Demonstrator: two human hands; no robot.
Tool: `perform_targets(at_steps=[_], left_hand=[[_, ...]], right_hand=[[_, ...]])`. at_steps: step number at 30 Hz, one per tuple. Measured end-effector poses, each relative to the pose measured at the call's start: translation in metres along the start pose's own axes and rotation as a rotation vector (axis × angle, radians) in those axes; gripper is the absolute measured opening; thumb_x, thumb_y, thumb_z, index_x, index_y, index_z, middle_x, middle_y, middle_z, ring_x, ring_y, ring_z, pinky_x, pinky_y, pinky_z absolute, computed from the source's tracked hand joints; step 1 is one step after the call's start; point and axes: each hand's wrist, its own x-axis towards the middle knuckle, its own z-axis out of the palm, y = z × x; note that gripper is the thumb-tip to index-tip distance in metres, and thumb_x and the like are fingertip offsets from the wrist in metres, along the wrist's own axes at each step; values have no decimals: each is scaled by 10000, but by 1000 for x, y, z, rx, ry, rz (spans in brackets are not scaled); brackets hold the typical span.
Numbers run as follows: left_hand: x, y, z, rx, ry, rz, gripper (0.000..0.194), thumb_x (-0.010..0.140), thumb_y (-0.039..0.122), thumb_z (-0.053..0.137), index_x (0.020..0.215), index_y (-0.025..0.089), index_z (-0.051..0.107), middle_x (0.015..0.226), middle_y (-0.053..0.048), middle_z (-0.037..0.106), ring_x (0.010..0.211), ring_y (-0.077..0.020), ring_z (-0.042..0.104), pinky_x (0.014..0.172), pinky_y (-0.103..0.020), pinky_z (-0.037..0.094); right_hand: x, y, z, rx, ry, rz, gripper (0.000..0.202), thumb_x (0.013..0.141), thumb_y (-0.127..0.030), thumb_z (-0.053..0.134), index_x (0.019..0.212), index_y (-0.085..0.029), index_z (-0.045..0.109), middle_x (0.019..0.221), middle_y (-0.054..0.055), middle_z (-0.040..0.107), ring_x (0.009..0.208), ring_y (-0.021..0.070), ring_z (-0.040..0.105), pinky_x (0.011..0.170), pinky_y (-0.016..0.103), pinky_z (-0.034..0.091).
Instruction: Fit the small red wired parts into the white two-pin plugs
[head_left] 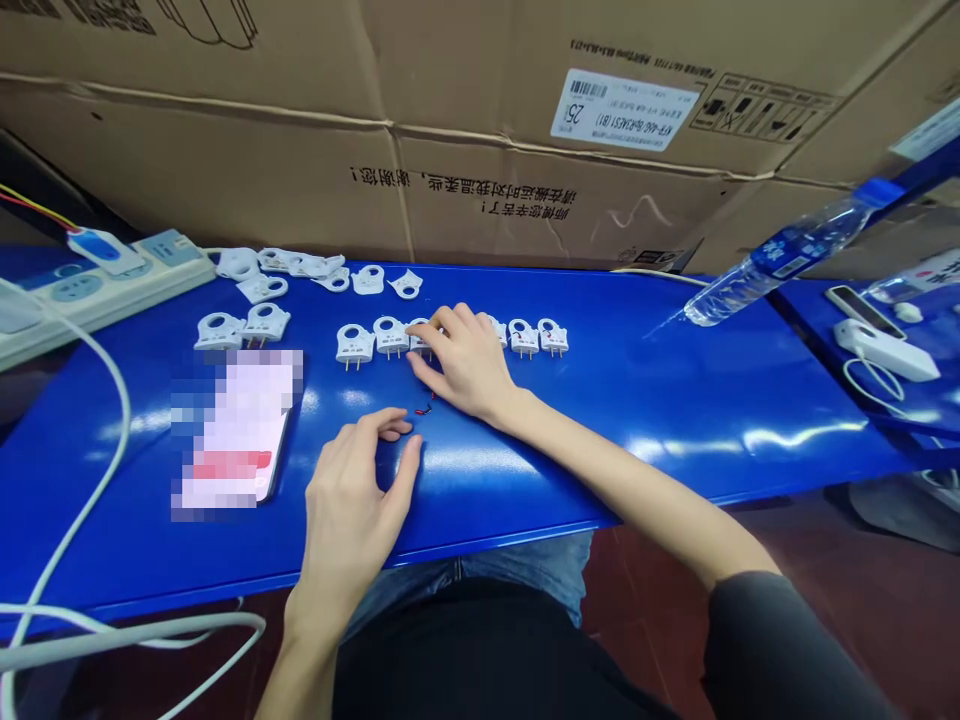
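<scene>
My right hand [472, 365] reaches over a row of white two-pin plugs with ring-shaped pull handles. Its thumb and index finger close about one plug [421, 338] in the middle of the row, and the palm hides part of the plugs behind it. To the left of that hand stand a plug [392, 336] and an end plug [354, 345]; to the right is another plug [553, 337]. My left hand [356, 490] hovers low over the blue table, fingers apart and holding nothing. Just beyond its fingertips lies a small red-and-black piece [424, 411], perhaps wire.
A phone [240, 430] with a blurred screen lies on the blue table [637, 420]. White ring-shaped parts [300, 264] cluster at the back left beside a power strip [157, 270]. A water bottle [780, 255] leans at right. Cardboard [450, 120] walls the back; a white cable [120, 430] loops left.
</scene>
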Motion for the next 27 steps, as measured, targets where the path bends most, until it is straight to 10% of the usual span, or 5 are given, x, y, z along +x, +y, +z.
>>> perform_targets(at_steps=[27], left_hand=[[1,3,-3,-7,-14,-29,237,1017,378,547,1204,240,598,1076,-49,715,1005,-234,690,948,-409,504]], right_hand=[[14,-17,3,278,-31,63,201,1032,-306,592,1150,-242,741,1126,62,680,1084,248,538,894,378,422]])
